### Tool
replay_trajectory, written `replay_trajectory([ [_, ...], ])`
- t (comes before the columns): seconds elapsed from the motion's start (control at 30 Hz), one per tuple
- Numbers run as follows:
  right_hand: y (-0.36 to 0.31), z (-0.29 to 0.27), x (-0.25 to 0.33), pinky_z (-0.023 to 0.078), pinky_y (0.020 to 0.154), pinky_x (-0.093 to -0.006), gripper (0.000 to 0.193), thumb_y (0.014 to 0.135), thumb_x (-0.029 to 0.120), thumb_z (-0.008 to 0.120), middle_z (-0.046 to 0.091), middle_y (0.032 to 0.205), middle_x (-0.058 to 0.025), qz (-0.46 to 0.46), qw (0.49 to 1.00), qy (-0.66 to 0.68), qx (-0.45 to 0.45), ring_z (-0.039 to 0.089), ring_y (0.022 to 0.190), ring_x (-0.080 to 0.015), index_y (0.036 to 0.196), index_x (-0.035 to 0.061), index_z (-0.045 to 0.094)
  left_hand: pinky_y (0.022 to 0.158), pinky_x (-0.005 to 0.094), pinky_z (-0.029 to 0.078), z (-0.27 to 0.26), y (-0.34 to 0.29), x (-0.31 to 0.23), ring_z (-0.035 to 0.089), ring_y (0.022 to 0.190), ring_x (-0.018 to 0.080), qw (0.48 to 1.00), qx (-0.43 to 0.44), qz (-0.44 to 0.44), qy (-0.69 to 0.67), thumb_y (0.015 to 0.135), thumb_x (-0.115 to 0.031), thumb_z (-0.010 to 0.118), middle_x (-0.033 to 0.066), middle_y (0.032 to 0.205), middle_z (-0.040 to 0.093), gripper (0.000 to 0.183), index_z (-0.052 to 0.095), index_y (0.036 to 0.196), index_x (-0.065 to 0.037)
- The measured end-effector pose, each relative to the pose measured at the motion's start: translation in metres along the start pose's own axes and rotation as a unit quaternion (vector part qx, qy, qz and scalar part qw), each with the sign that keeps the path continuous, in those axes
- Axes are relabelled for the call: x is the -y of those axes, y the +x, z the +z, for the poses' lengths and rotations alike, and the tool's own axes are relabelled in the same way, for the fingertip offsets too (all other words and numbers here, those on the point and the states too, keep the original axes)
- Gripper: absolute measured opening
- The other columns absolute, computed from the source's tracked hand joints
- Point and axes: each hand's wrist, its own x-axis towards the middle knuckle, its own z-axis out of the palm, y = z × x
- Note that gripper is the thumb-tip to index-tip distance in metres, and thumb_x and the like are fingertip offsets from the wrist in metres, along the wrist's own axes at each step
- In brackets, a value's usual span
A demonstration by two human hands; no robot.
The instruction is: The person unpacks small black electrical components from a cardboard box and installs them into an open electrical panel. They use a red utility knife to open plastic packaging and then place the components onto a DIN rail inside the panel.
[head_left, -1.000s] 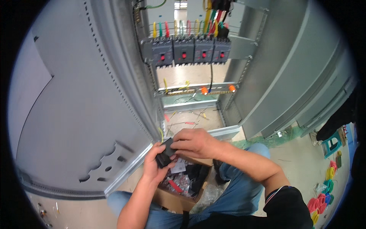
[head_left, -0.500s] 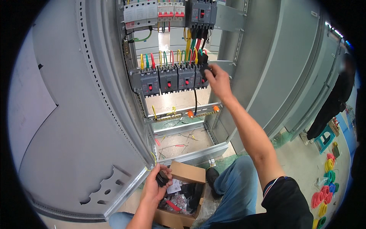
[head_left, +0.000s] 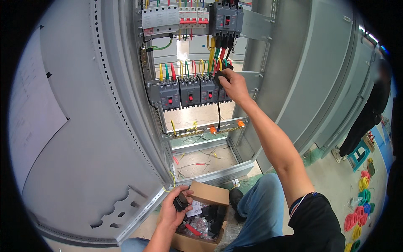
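Observation:
My right hand (head_left: 236,87) pinches a small flat black plastic piece (head_left: 218,78) at the top of the rightmost of several dark grey circuit breakers (head_left: 190,93) in a row. Another black piece (head_left: 228,66) stands just behind its fingertips. Whether the held piece touches the breaker is hidden. Low at the left, over an open cardboard box (head_left: 208,192), my left hand (head_left: 170,212) is closed around several similar black plastic pieces (head_left: 181,203). Yellow, green and red wires (head_left: 173,70) rise from the breakers' tops.
A larger breaker (head_left: 228,21) and red-toggled switches (head_left: 194,19) sit higher in the cabinet. Below the row runs a brass terminal bar (head_left: 191,134) with orange insulators (head_left: 213,130). The cabinet door (head_left: 84,147) stands at left. Wire coils (head_left: 357,218) and another person (head_left: 369,109) are at right.
My right hand has shifted left and slightly up along the breaker tops with the black piece. The left hand still holds its pieces, slightly turned. The whole view has shifted a little.

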Motion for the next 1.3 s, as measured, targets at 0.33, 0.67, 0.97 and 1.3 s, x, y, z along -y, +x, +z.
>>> replay_trajectory([
  [0.33,0.008,0.005,0.006,0.056,0.082,-0.0469,0.028,0.094,0.021,0.066,0.074,0.099,-0.0252,-0.015,0.999,-0.036,-0.006,0.071,0.093,-0.0442,0.111,-0.0002,0.071,0.061,0.033,0.05,0.001,0.001,0.002,0.064,0.082,0.0208,1.0,-0.008,0.0,0.013,0.1,-0.038,0.061,0.0161,0.111,0.069,0.042,0.062,0.123,-0.003],
  [0.67,0.014,0.008,-0.011,0.056,0.078,-0.0447,0.027,0.093,0.022,0.067,0.073,0.091,-0.025,0.005,1.0,-0.001,-0.007,0.072,0.086,-0.0414,0.107,-0.0013,0.072,0.058,0.0326,0.049,0.007,0.001,0.003,0.064,0.081,0.0211,1.0,0.002,-0.006,0.023,0.101,-0.037,0.062,0.015,0.105,0.071,0.04,0.063,0.121,-0.003],
  [0.97,0.01,0.015,0.018,0.056,0.079,-0.0513,0.023,0.093,0.019,0.065,0.073,0.09,-0.0253,-0.042,0.993,-0.11,-0.023,0.071,0.087,-0.0455,0.106,0.0017,0.071,0.064,0.0321,0.054,0.002,0.0,0.002,0.066,0.085,0.0161,0.998,0.021,-0.017,0.048,0.102,-0.04,0.061,0.0112,0.11,0.07,0.04,0.061,0.126,-0.009],
  [1.3,0.026,0.012,0.028,0.055,0.074,-0.0481,0.039,0.096,0.038,0.073,0.074,0.09,-0.0186,-0.053,0.984,-0.122,-0.122,0.072,0.083,-0.0384,0.117,0.005,0.072,0.061,0.0318,0.05,0.011,0.004,0.005,0.067,0.082,0.0202,0.999,-0.009,-0.013,0.051,0.102,-0.038,0.061,0.0151,0.107,0.07,0.041,0.061,0.124,-0.003],
])
